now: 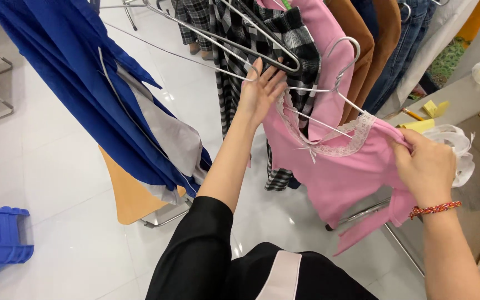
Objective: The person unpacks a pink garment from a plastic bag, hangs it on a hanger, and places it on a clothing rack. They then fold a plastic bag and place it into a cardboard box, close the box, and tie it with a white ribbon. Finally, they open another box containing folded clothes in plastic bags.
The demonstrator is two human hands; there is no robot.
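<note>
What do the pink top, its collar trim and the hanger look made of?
Pink top: soft, matte knit, likely cotton blend; it bunches under the right hand. Collar trim: white lace, openwork visible. Hanger: thin, glossy bent wire, probably metal.

Black sleeve (198,250), red beaded bracelet (434,209), pale strap (284,275).

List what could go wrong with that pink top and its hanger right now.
1. The wire hanger looks only partly seated in the pink top; the shoulder pinched by the right hand could slip off.
2. The lace collar may snag on the wire.
3. The left hand is among other hangers, which might tangle.
</note>
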